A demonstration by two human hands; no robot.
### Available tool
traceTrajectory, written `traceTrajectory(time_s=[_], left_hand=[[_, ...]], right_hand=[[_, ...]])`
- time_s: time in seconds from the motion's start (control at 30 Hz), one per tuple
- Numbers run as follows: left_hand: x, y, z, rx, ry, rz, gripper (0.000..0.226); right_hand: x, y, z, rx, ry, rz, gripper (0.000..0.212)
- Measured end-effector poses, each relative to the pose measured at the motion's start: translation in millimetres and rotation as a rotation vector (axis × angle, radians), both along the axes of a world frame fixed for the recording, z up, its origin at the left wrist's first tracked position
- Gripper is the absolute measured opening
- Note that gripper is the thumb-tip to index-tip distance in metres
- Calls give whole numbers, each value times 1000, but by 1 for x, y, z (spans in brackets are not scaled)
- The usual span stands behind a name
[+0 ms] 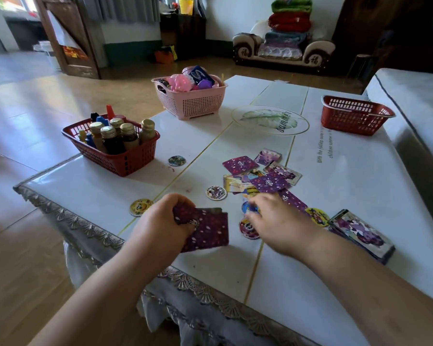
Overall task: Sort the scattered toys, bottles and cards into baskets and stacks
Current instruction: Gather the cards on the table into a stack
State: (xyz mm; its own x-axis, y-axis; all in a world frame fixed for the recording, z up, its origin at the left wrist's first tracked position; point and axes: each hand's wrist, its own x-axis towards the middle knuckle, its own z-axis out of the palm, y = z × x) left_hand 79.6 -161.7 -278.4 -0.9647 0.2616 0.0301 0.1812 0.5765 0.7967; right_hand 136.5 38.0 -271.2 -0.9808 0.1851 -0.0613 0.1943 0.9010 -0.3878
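A white glossy surface [360,196] bears a leaf emblem [270,119], with a lace-edged cloth [85,231] hanging from its rim. Beyond it, folded blankets [290,18] are stacked on a small sofa [245,46], and a yellow bag [186,5] sits atop a dark cabinet [183,33].

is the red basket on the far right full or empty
Looks empty: the right red basket shows bare inner mesh walls and nothing above its rim. Its floor is hidden behind the near wall.

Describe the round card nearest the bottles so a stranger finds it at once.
Start at the red basket of bottles on the left. Just right of it lies a round card. It alone is dark greenish, apart from the card pile.
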Motion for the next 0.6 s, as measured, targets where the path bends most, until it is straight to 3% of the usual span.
traceTrajectory(time_s=[0.1,0.23,0.33,0.4,0.47,0.6], left_hand=[[-10,-7,2,153,-32,128,38],[-17,-12,4,251,-66,184,33],[-16,-12,2,223,-63,180,32],[-16,-11,2,214,-84,161,33],[-15,-10,3,146,-97,128,32],[-11,-10,8,-85,-118,-11,29]], right_hand=[[9,-19,-20,9,-104,244,45],[1,-19,-2,-134,85,238,50],[-29,14,2,15,90,52,53],[-41,33,6,86,-63,-33,49],[-43,43,10,137,-198,-1,54],[-36,50,11,181,-211,3,67]])
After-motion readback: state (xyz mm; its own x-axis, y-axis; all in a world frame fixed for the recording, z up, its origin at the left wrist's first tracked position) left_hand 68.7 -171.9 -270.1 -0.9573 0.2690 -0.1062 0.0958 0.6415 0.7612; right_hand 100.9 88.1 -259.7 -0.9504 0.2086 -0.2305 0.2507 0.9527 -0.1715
